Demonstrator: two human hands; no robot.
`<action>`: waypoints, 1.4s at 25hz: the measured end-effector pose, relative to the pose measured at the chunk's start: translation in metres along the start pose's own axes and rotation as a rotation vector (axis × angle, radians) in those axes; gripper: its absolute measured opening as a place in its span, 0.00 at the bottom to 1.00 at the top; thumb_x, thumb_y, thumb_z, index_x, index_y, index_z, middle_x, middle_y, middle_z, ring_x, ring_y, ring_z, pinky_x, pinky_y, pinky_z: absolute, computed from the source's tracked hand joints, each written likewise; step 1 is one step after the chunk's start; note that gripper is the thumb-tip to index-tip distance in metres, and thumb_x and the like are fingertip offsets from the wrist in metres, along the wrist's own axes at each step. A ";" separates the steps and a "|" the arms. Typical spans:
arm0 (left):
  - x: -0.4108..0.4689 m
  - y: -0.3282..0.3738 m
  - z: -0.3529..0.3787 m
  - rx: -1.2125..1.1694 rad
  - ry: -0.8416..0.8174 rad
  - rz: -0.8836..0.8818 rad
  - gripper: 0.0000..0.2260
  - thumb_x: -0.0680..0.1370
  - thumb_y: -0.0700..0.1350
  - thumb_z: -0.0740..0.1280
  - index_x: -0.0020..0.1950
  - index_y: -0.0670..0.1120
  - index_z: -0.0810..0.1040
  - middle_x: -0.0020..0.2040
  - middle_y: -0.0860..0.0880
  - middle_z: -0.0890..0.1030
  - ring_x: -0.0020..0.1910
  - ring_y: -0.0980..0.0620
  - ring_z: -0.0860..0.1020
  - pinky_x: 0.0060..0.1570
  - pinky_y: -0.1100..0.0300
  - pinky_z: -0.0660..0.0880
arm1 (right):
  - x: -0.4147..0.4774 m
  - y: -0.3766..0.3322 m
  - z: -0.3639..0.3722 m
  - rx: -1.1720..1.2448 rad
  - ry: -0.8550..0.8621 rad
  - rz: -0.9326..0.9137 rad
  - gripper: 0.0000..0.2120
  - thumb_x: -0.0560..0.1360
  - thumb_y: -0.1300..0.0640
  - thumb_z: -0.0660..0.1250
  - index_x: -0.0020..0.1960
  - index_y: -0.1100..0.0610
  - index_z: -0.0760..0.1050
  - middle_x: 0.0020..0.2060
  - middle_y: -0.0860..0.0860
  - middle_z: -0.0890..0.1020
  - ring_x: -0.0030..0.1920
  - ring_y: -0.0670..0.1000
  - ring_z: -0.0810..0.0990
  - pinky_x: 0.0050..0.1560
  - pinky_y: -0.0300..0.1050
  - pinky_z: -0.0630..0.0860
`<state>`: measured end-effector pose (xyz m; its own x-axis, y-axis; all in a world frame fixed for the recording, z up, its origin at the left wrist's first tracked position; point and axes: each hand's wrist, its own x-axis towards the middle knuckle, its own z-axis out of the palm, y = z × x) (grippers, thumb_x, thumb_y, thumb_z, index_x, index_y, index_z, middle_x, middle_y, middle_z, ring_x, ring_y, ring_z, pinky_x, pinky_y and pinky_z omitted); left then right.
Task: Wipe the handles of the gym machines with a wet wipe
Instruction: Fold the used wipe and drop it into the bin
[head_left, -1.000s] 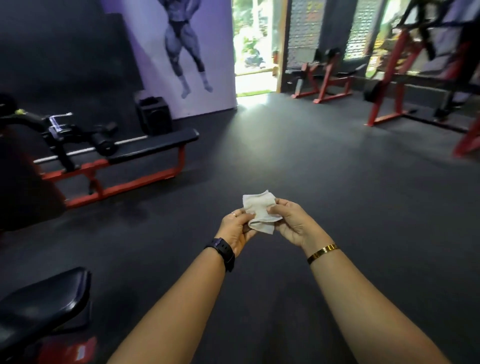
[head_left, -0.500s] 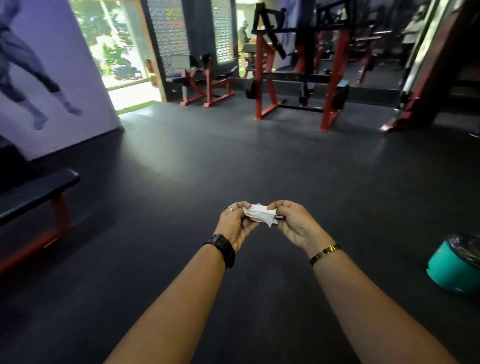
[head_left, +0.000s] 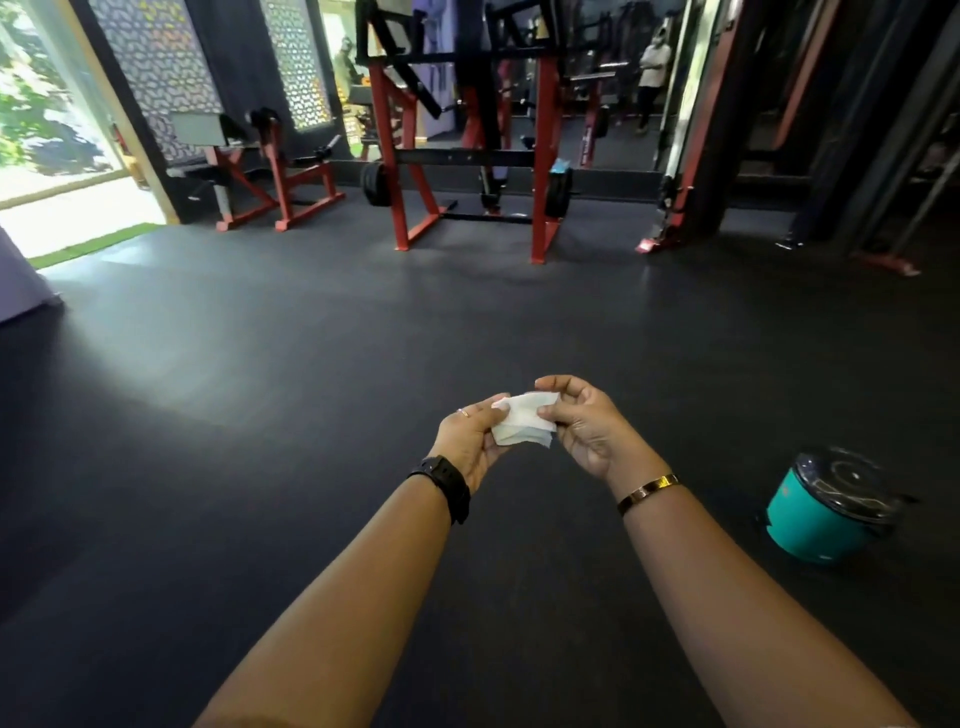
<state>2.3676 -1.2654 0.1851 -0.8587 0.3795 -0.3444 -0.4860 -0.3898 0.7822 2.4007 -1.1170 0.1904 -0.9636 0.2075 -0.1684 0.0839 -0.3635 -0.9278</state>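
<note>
A folded white wet wipe (head_left: 522, 420) is held between both hands at mid-frame, above the dark floor. My left hand (head_left: 470, 441), with a black watch on the wrist, pinches its left edge. My right hand (head_left: 587, 426), with a gold bangle, grips its right side with thumb and fingers. A red and black plate-loaded machine (head_left: 467, 156) stands far ahead, and a red bench machine (head_left: 260, 171) is at the back left. No machine handle is near the hands.
A teal bin with a black liner (head_left: 826, 512) sits on the floor to the right. Dark rubber flooring (head_left: 311, 338) stretches ahead. A bright doorway (head_left: 57, 156) opens at the far left. A person (head_left: 652, 78) stands at the back right, possibly in a mirror.
The view has swung right: the left bench and wall mural left the frame, and the red machine and teal bin came in. The hands refolded the wipe between them.
</note>
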 end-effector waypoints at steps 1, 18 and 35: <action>0.021 0.005 0.009 0.013 -0.021 0.006 0.11 0.80 0.35 0.62 0.62 0.36 0.73 0.53 0.39 0.81 0.45 0.46 0.83 0.39 0.58 0.81 | 0.017 -0.008 -0.007 0.018 0.023 0.000 0.13 0.74 0.75 0.60 0.51 0.60 0.75 0.46 0.58 0.81 0.45 0.54 0.81 0.43 0.44 0.81; 0.353 0.004 0.198 0.145 -0.413 -0.421 0.12 0.81 0.44 0.58 0.59 0.41 0.76 0.54 0.41 0.77 0.48 0.46 0.78 0.42 0.55 0.81 | 0.247 -0.080 -0.179 0.460 0.610 -0.075 0.08 0.78 0.58 0.62 0.49 0.62 0.78 0.45 0.58 0.79 0.46 0.54 0.80 0.52 0.51 0.77; 0.547 -0.143 0.492 0.385 -0.664 -0.728 0.23 0.81 0.59 0.55 0.62 0.43 0.76 0.59 0.40 0.78 0.53 0.45 0.79 0.55 0.53 0.76 | 0.327 -0.180 -0.476 0.639 0.935 -0.132 0.13 0.78 0.54 0.65 0.58 0.61 0.77 0.58 0.61 0.79 0.57 0.58 0.81 0.60 0.52 0.76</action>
<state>2.0473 -0.5898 0.1403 -0.0629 0.8428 -0.5345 -0.6635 0.3648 0.6532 2.1908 -0.5516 0.1441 -0.3665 0.7767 -0.5123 -0.4068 -0.6289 -0.6625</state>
